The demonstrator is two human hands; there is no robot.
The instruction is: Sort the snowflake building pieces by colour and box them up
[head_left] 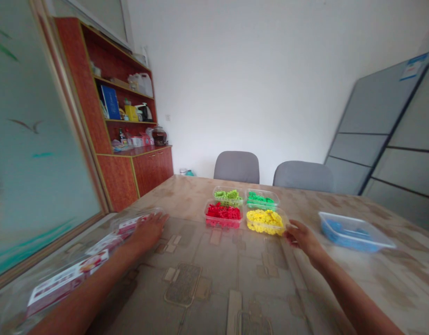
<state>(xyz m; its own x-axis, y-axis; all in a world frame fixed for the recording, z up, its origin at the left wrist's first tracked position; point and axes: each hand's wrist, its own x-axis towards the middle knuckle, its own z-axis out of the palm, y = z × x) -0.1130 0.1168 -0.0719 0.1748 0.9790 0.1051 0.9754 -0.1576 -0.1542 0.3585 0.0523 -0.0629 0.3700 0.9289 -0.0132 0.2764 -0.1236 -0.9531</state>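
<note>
My left hand [153,228] lies with its fingers stretched out, over the far end of a row of clear-wrapped packs with red and white labels [66,284]. My right hand [301,237] is at the right edge of a clear plastic tub of yellow pieces [265,221]. Its fingers are partly curled and blurred, so a grip on the tub's edge cannot be made out. Beside that tub stands one with red pieces [223,215]. Behind these two are a tub of light green pieces [228,197] and one of darker green pieces [260,200].
Right of my right hand stands a larger clear tub with blue pieces [355,232]. The patterned table [214,279] reaches back to two grey chairs [237,166]. A wooden shelf cabinet [116,172] is at the left behind, a grey panelled cabinet [364,109] at the right.
</note>
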